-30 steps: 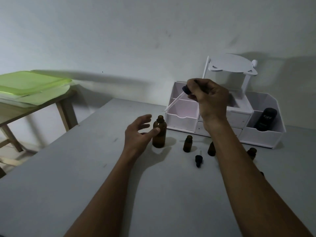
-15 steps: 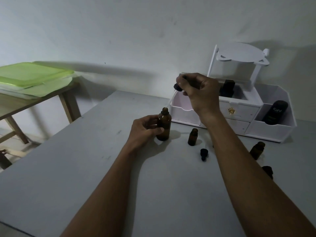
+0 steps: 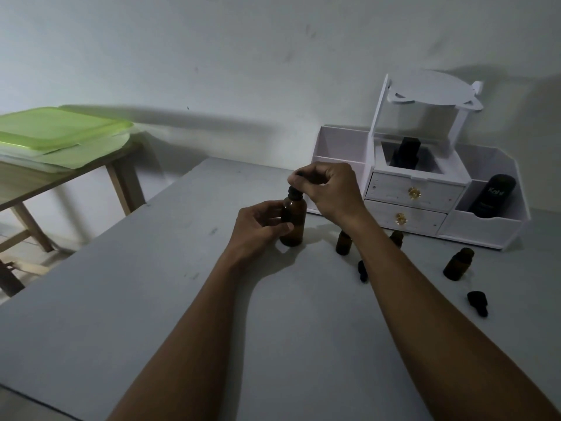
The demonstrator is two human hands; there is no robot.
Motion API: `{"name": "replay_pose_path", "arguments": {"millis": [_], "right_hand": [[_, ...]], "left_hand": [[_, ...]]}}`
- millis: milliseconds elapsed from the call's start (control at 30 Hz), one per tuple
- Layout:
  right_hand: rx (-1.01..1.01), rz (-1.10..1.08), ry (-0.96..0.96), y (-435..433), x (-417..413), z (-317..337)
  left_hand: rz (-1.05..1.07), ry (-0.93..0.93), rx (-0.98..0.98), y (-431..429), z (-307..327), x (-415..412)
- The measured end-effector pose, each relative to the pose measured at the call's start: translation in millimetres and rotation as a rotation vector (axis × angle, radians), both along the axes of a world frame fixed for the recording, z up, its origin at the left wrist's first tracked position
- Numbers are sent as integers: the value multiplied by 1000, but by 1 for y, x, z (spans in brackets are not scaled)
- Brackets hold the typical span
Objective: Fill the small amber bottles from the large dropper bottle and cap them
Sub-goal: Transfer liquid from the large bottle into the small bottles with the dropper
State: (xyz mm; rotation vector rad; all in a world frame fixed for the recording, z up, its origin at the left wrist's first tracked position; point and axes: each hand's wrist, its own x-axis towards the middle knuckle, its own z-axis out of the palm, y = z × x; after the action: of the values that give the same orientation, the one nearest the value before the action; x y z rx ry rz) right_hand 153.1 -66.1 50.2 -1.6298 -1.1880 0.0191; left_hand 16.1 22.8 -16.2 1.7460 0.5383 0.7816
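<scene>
Left hand (image 3: 261, 224) grips big bottle (image 3: 294, 221) upright on tabletop (image 3: 151, 299); right hand (image 3: 329, 189) pinches dropper cap (image 3: 295, 192) at its neck. Small bottles (image 3: 343, 243) stand uncapped just right of it, loose caps (image 3: 362, 270) nearby. Likely dropper going in to draw liquid or being seated. Keep bottle steady, dropper vertical, squeeze bulb slowly, lift straight out to avoid drips before moving over to nearest small bottle.
</scene>
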Motion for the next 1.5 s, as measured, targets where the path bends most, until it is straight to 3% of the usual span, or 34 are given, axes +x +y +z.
{"name": "replay_pose_path", "arguments": {"millis": [800,1100,1200,1367,1500], "right_hand": [[47,-75,-43,6,-7,-5],[112,-28,-43,-6,-9,38],[165,-34,-27,-14,-9,60],[264,-84,-19,-36,0,81],[305,-111,28,-59,15,81]], "left_hand": [[2,-8,-2,-1,0,-1],[5,-8,-27,-2,2,-2],[105,-39,87,-7,5,-1],[440,-291,392,-28,23,3],[351,-371,455,-57,35,9]]}}
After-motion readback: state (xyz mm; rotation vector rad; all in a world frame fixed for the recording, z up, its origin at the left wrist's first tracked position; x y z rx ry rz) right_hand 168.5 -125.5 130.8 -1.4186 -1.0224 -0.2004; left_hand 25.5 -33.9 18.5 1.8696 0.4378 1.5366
